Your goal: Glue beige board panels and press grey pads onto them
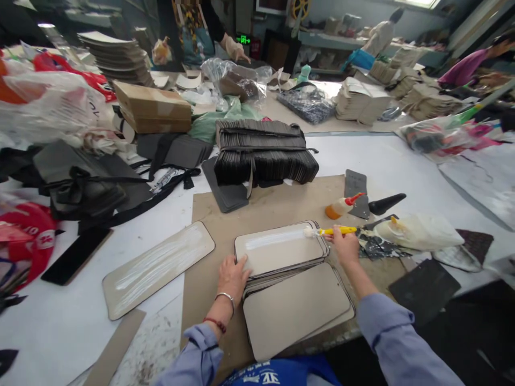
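My right hand (345,245) is closed round the yellow handle of a brush (336,230). Its white-coated bristles touch the right end of a beige rounded panel (281,257), where a wet white streak runs lengthwise. My left hand (232,279) grips that panel's left edge, thumb on top; its other fingers are partly hidden. The panel tops a stack of similar dark-edged pieces. Nearer to me, a second stack of beige panels (295,311) overlaps it. To the left lies another beige panel (159,271), streaked with white.
Behind the panels stands a tied bundle of black pieces (265,153). A squeeze bottle with a red nozzle (340,207) and a whitish plastic bag (418,233) lie right. A phone (76,255) and a cardboard box (153,110) are left. A co-worker's hand (235,49) shows across the table.
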A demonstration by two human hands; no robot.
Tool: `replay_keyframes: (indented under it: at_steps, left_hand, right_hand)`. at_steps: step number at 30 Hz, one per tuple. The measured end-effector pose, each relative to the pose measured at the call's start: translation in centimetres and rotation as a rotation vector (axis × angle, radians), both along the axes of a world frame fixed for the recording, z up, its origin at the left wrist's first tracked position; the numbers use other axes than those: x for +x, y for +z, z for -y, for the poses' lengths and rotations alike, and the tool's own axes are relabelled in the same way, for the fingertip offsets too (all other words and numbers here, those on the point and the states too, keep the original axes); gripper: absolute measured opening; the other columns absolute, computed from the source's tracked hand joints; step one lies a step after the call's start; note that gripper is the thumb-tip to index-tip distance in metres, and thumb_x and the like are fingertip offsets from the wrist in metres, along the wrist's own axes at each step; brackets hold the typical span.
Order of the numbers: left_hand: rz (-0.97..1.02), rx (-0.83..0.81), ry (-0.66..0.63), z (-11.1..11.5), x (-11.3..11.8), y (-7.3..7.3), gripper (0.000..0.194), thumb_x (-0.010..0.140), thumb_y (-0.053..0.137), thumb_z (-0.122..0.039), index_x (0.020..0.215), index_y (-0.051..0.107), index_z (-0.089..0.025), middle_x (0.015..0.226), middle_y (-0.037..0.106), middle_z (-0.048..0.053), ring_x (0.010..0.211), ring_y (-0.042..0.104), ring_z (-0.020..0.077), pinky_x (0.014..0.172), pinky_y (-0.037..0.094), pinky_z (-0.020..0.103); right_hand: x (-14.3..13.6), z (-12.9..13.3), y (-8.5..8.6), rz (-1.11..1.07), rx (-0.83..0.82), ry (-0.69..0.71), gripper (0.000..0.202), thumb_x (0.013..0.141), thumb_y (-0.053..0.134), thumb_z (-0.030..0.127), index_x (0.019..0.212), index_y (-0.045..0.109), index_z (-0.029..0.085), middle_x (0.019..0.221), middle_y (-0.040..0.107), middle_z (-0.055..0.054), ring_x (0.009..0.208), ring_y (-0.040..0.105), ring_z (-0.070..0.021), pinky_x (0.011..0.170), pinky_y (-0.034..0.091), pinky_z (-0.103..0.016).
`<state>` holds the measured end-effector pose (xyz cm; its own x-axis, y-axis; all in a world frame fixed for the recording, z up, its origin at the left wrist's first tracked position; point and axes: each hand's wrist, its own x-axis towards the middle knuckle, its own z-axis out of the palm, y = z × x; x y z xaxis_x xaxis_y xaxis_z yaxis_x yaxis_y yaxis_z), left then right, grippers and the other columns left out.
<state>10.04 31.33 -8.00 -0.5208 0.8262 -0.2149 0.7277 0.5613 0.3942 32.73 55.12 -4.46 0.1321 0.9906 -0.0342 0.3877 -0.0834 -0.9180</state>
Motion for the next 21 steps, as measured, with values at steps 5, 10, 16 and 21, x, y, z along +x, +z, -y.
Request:
replay_keyframes:
  at_steps: [5, 10, 16, 21]
  left_hand:
    - [0.238, 0.279, 0.223, -0.2, 0.3, -1.1, 0.034, 0.072, 0.054, -0.016, 0.105, 0.061, -0.020, 0.083, 0.052, 0.005, 0.084, 0.050, 0.0193, 0.081, 0.042, 0.034]
    - [0.686, 0.394, 0.527, -0.7, -1.0, -1.5, 0.032, 0.069, 0.051, -0.021, 0.100, 0.054, -0.014, 0.059, 0.048, -0.005, 0.056, 0.049, 0.0122, 0.056, 0.042, 0.024]
    - [0.690, 0.386, 0.520, -0.1, -2.3, -1.8, 0.013, 0.061, 0.052, -0.019, 0.053, 0.043, -0.018, 0.048, 0.034, -0.008, 0.049, 0.033, 0.0080, 0.049, 0.029, 0.020]
    - [0.702, 0.378, 0.517, 0.6, -2.2, -2.0, 0.014, 0.059, 0.052, -0.024, 0.051, 0.042, -0.019, 0.047, 0.032, -0.008, 0.049, 0.031, 0.0085, 0.049, 0.026, 0.021]
  right_hand:
    - [-2.6, 5.1, 2.0, -0.045, -0.011, 0.127, 0.040, 0.068, 0.061, 0.054, 0.082, 0.056, 0.017, 0.062, 0.064, -0.003, 0.056, 0.063, -0.0195, 0.059, 0.055, -0.034]
    - [-9.3, 13.8, 0.7, -0.312, -0.273, 0.378, 0.045, 0.065, 0.062, 0.057, 0.086, 0.053, 0.018, 0.070, 0.066, -0.003, 0.057, 0.064, -0.0191, 0.058, 0.056, -0.033]
    - [-7.6, 12.2, -1.5, -0.243, -0.266, 0.289, 0.045, 0.061, 0.065, 0.056, 0.084, 0.054, 0.019, 0.065, 0.065, -0.002, 0.057, 0.064, -0.0208, 0.058, 0.056, -0.035]
    - [1.2, 6.0, -1.3, -0.012, -0.092, 0.144, 0.044, 0.066, 0.060, 0.056, 0.083, 0.058, 0.015, 0.063, 0.066, -0.005, 0.059, 0.065, -0.0219, 0.059, 0.056, -0.035]
